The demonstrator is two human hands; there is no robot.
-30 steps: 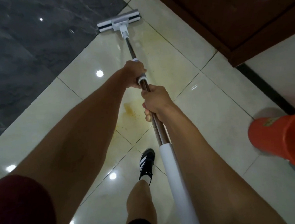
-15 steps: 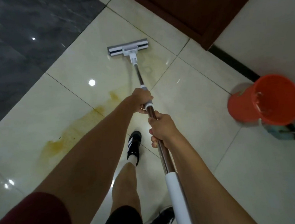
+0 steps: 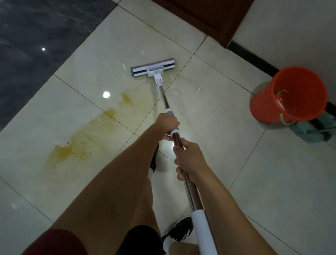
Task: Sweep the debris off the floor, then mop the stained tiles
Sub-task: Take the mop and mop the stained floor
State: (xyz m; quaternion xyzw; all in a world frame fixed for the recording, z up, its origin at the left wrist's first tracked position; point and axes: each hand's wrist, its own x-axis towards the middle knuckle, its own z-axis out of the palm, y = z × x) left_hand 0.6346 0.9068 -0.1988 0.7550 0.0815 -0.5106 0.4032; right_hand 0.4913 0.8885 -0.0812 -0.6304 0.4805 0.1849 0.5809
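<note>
The glossy cream floor tiles are looking slippery; the yellow-brown stain is lying left of the hands. The long steel-and-white flat mop, likely light and stiff, is resting ahead. The left hand is gripping its grey collar, the right hand wrapping the shaft behind. Its pad underside is hidden.

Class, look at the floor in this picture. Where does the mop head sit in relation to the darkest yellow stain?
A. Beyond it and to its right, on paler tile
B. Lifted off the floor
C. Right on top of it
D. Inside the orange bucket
A: the mop head rests flat on pale tile, while the darkest yellow stain lies nearer the person, to the left.
</note>
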